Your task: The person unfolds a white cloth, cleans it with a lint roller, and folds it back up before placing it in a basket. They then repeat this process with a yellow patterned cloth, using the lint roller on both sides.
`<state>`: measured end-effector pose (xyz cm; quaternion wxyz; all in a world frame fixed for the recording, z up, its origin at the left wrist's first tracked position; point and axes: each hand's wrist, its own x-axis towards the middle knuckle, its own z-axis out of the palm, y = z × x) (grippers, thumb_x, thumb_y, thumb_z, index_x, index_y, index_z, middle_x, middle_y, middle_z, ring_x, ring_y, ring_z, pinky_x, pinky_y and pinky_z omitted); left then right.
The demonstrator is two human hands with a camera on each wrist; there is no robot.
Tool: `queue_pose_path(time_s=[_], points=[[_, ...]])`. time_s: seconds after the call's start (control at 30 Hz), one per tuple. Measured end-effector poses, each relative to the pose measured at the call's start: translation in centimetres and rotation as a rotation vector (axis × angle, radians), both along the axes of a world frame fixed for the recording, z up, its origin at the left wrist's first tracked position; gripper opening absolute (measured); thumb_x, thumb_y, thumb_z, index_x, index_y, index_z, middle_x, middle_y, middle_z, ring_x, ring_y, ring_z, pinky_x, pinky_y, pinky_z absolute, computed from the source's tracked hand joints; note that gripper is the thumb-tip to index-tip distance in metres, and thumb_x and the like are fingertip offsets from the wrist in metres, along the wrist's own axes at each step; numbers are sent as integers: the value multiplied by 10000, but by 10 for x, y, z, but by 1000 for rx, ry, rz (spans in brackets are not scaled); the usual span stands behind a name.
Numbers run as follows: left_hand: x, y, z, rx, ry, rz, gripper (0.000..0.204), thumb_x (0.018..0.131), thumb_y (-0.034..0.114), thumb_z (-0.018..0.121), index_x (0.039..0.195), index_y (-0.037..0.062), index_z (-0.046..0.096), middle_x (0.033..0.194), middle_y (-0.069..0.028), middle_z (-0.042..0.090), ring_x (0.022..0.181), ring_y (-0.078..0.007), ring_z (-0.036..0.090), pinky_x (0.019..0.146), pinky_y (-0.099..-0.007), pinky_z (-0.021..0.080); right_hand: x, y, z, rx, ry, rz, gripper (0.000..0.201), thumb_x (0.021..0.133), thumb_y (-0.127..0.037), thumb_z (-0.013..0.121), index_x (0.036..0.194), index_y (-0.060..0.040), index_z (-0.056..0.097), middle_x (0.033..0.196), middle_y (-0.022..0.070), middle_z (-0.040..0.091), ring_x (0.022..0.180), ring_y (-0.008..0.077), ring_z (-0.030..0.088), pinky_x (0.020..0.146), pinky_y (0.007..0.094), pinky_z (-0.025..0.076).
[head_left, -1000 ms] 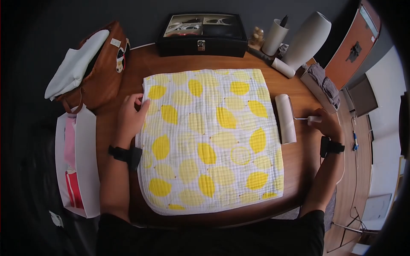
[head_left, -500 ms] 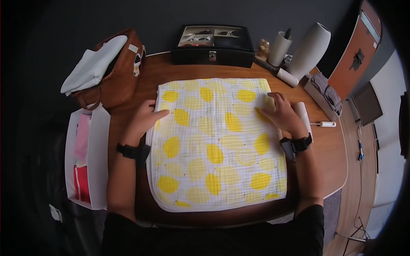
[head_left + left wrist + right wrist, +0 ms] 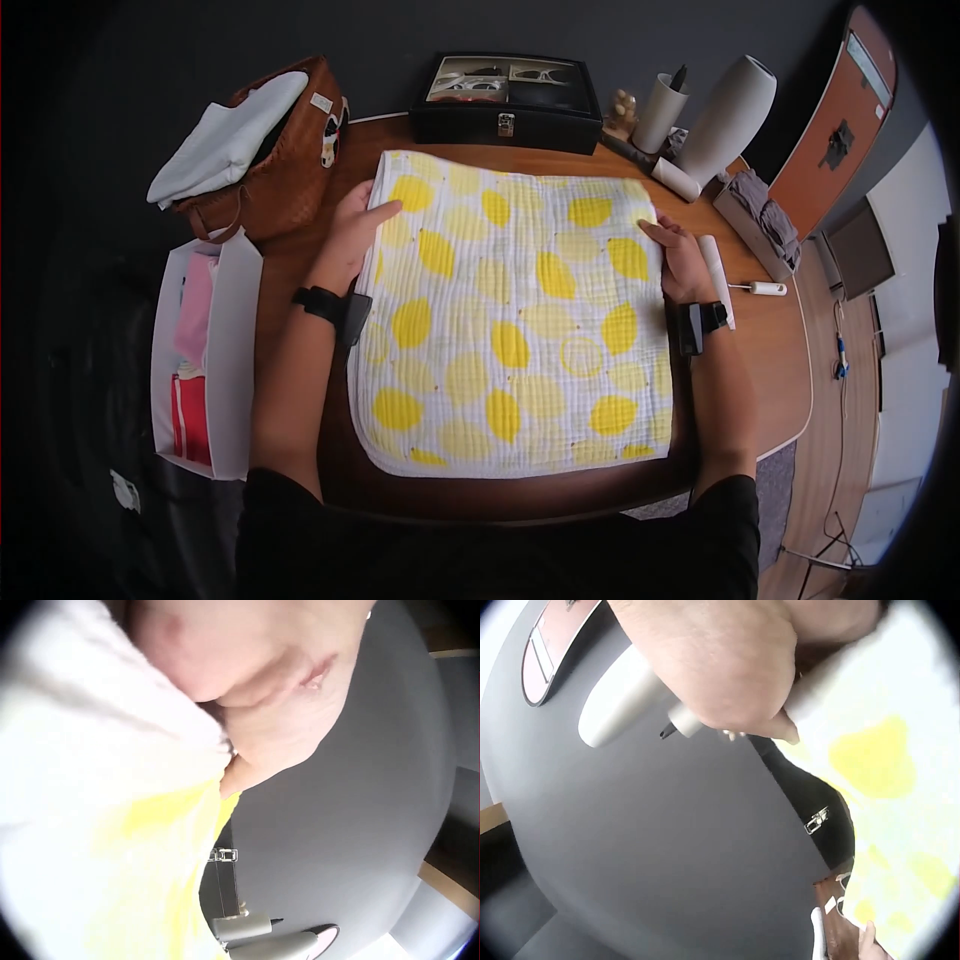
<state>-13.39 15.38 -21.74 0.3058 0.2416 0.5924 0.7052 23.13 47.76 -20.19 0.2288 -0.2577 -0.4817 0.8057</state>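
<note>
A folded white muslin blanket [image 3: 510, 325] printed with yellow lemons spreads over the table in front of me, its far edge raised. My left hand [image 3: 355, 230] pinches its far left edge, thumb on top and the other fingers beneath. On the opposite side, my right hand [image 3: 684, 264] grips the right edge the same way, thumb over the cloth. Both wrist views show the blanket [image 3: 90, 795] hanging from the hands, with most fingers hidden behind it. A white lint roller [image 3: 768, 289] lies on the table just beyond the right wrist, partly covered by that hand.
A black glasses case [image 3: 505, 125] stands at the back. Back right are a grey vase [image 3: 725, 110], a white cylinder [image 3: 660, 112] and a box of grey cloth [image 3: 757, 225]. At left are a brown bag [image 3: 290, 180] and a white box [image 3: 235, 350] of clothes.
My right hand has let go of the lint roller and moved left to the blanket. Both hands have taken hold of its side edges and the far edge has risen.
</note>
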Motion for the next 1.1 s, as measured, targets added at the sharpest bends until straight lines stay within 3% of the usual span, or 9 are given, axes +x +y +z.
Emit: queue_pose_path(time_s=[0.27,0.37,0.47,0.53,0.57,0.6,0.83,0.97,1.1], points=[[12,-45,72,361,107,-78,600,937,-91,678,1507,-30,501,1418,-150,672,1295,-246,666,1146,-378,503,36,8,50,230,355,85,430,994,53,664,1416,15,589,1328,138,734,1161,220,737,1061,369,581],[26,-101,80,348,145,-83,686,926,-68,685,1571,-29,453,1509,-164,622,1430,-267,588,1238,-416,427,66,-26,96,501,193,3,367,954,26,738,1309,15,646,1193,98,740,1097,228,724,1026,374,561],[54,-153,76,168,373,-153,373,926,27,749,1281,9,635,1312,-143,681,1186,-243,656,1043,-378,511,83,-19,118,773,284,586,300,909,-60,825,1179,10,714,1039,85,731,993,180,687,892,331,530],[79,-167,90,45,593,-283,179,900,112,832,901,67,660,1009,-108,686,932,-211,622,846,-360,493,87,-41,146,1078,62,730,210,819,56,723,1006,-25,776,935,87,760,950,244,710,873,374,532],[87,-175,85,49,548,-305,158,861,83,856,851,53,701,989,-107,711,940,-233,647,878,-373,500,85,-46,155,1261,-10,838,250,773,100,677,946,-37,794,906,85,768,935,270,715,882,383,532],[93,-182,84,-43,613,-343,116,815,2,828,850,40,724,1013,-102,723,961,-246,648,894,-374,500,85,-61,156,1253,-58,818,352,693,131,618,919,-54,815,911,88,782,925,313,716,890,400,540],[123,-199,59,-296,722,-402,438,621,-238,611,915,21,806,1074,-75,749,1102,-285,631,977,-379,492,73,-87,138,1445,-213,935,344,631,137,638,829,-79,817,888,56,785,920,291,726,863,418,570],[136,-194,65,-494,1026,-423,377,653,-170,624,886,54,818,1088,-62,744,1141,-291,643,1015,-391,484,72,-77,118,1420,-274,920,303,672,86,643,837,-69,843,816,83,779,850,304,728,805,403,580],[142,-189,78,-534,1051,-517,385,741,-129,622,1010,68,814,1180,-75,728,1180,-309,636,1050,-415,484,68,-85,123,1310,-685,984,286,745,62,633,877,-62,854,830,92,794,870,279,749,815,386,591]])
